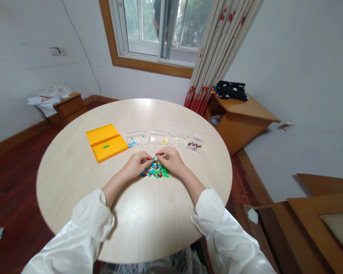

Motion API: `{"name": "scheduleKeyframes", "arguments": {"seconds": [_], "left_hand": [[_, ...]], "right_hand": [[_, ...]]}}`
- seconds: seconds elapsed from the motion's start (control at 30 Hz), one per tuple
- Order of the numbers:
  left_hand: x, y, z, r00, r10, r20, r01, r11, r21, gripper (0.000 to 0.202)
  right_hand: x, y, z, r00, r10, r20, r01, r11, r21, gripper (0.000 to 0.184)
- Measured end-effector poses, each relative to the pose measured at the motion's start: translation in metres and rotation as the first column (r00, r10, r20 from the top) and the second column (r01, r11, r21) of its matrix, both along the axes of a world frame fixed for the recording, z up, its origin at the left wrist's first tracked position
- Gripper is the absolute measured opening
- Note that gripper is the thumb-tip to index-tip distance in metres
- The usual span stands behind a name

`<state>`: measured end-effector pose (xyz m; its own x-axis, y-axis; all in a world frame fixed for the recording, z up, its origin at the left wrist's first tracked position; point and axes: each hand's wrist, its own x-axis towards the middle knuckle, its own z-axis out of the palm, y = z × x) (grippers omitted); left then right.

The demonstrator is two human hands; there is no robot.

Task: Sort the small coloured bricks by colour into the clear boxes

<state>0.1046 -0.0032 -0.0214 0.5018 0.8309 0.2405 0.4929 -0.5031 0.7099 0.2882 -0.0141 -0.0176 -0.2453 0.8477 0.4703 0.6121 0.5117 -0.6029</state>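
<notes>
A heap of small building bricks [159, 170] in green, blue, brown and white lies on the round table. My left hand [137, 163] is at the heap's left edge, its fingers bent and closed toward the thumb. On the other side, my right hand [171, 158] reaches over the top of the heap with fingertips and thumb drawn together. The two hands' fingertips come close to each other above the bricks. Whatever is between the fingers of either hand is too small to make out.
Beyond the hands stand clear trays: one with blue bricks [137, 139], one with yellow [159, 138], one with pale pieces [178, 140], one with brown [194, 145]. An open orange case [107, 142] holding green pieces lies left. The round table's [74, 182] edge curves around.
</notes>
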Motion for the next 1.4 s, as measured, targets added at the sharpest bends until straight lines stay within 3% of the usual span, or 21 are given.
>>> {"name": "scheduleKeyframes", "arguments": {"seconds": [0.17,0.5,1.4], "left_hand": [[0.003,-0.006,0.001,0.986,-0.120,-0.117,0.132,0.986,0.101,0.020],[0.009,-0.007,-0.008,0.973,-0.125,-0.195,0.154,0.978,0.141,0.019],[0.012,-0.004,-0.012,0.963,-0.174,-0.205,0.221,0.947,0.233,0.018]], "right_hand": [[0.017,0.006,0.004,0.992,-0.117,-0.042,0.118,0.992,0.041,0.011],[0.049,0.017,0.006,0.925,-0.301,-0.233,0.317,0.948,0.032,0.014],[0.050,0.021,-0.001,0.927,-0.301,-0.224,0.317,0.948,0.038,0.015]]}}
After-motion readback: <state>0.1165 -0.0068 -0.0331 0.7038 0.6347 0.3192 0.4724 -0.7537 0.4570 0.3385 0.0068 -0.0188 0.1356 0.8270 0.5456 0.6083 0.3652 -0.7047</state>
